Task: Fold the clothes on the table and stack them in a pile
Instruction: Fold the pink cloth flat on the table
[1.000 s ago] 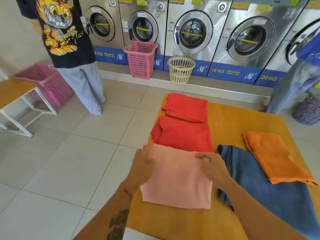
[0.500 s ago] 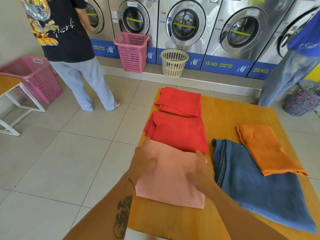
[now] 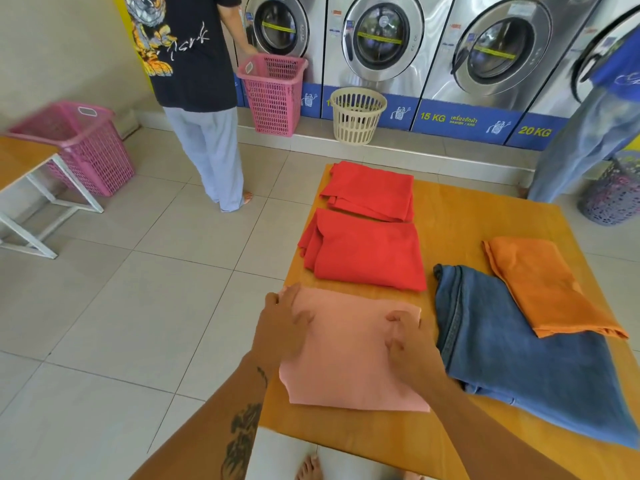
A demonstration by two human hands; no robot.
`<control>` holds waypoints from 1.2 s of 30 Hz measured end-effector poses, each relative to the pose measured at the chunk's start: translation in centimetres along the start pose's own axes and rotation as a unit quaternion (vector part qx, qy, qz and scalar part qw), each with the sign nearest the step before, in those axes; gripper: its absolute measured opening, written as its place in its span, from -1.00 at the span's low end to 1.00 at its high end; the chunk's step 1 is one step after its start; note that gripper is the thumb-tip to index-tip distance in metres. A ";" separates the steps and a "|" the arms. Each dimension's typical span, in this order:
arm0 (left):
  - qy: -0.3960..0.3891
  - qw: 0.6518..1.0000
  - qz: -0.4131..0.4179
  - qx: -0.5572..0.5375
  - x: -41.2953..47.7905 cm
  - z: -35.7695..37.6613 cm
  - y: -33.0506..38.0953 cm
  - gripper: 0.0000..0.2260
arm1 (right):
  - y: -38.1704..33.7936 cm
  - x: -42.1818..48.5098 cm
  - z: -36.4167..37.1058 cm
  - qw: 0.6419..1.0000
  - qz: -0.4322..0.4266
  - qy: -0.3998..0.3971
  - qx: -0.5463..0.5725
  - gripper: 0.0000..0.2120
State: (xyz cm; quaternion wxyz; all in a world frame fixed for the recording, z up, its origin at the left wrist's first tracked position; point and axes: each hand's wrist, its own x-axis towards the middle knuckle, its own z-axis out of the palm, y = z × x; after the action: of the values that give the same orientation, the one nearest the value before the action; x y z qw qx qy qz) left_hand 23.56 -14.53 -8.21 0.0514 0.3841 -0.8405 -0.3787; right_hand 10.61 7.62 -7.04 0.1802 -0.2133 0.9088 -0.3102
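Five folded pieces lie on the wooden bench (image 3: 450,216), all apart from a single pile. Nearest is one pink cloth (image 3: 349,355), a flat rectangle at the near left, its left edge running along the bench's left edge. Both hands are on it: the left hand (image 3: 282,329) lies flat on the far left corner with fingers spread, and the right hand (image 3: 410,344) presses near the far right corner with fingers bent onto the fabric. Whether either one pinches the cloth, I cannot tell.

Beyond the pink one, two red cloths: the near red cloth (image 3: 363,251) sits just beyond a thin strip of bare wood, and the far red cloth (image 3: 370,190) reaches the bench's far left corner, nearly touching the first. To the right, one pair of blue jeans (image 3: 526,355) lies close beside the pink cloth, stretching to the near right. One orange cloth (image 3: 547,285) lies slantwise, its near end overlapping the jeans.

Open wood shows at the far right of the bench and along the near edge.

Around it: two pink baskets, one (image 3: 273,95) by the washers and one (image 3: 79,143) at left, one cream basket (image 3: 356,116), and a standing person (image 3: 194,81) at the far left on open tiled floor.
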 end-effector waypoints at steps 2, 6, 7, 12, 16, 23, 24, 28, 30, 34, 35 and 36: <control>-0.009 1.000 0.005 -0.006 0.2 0.1 -0.1 -0.46 | 0.0 0.0 -0.1 1.000 -0.008 -0.010 -0.016 -0.61; 0.014 0.994 0.083 -0.072 0.9 -0.4 1.5 -0.48 | -1.1 0.9 -0.6 0.999 -0.029 0.035 0.007 -0.57; 0.035 0.992 0.095 -0.076 1.2 -0.4 1.9 -0.49 | -1.2 1.1 -0.7 0.999 -0.029 0.044 0.000 -0.57; -0.014 0.996 0.061 0.065 1.9 -0.4 1.9 -0.50 | -0.3 2.1 -1.4 0.998 0.024 -0.056 -0.026 -0.48; 0.054 0.991 0.035 0.118 1.4 -1.3 2.6 -0.50 | 0.6 2.5 -3.6 0.995 0.012 -0.093 -0.043 -0.44; 0.136 0.980 0.145 0.007 2.3 -0.3 12.1 -0.58 | 3.2 3.2 -13.4 0.997 -0.017 -0.008 0.072 -0.57; 0.127 0.979 0.162 -0.008 2.6 0.7 13.9 -0.57 | 4.4 3.2 -15.1 0.996 0.003 0.014 0.084 -0.56; 0.068 0.969 0.238 -0.021 3.0 6.5 21.1 -0.57 | 10.0 3.1 -20.8 0.986 0.088 0.098 0.104 -0.54; 0.024 0.965 0.259 -0.016 3.0 10.0 24.5 -0.56 | 13.1 3.0 -23.0 0.981 0.124 0.129 0.067 -0.50; -0.046 0.959 0.279 0.015 4.0 15.5 30.4 -0.53 | 18.0 3.3 -26.3 0.971 0.183 0.149 0.047 -0.44; -0.053 0.957 0.284 0.027 4.5 16.5 31.8 -0.54 | 18.8 3.5 -26.9 0.969 0.194 0.137 0.064 -0.41; -0.063 0.955 0.287 0.040 5.1 17.4 33.0 -0.54 | 19.6 3.9 -27.4 0.967 0.205 0.124 0.089 -0.38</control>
State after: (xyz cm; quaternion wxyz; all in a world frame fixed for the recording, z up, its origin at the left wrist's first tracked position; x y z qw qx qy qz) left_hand -6.63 6.21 0.74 0.0895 0.1034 -0.9314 -0.3374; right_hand -10.64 33.03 0.02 0.1440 0.0343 0.9170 -0.3703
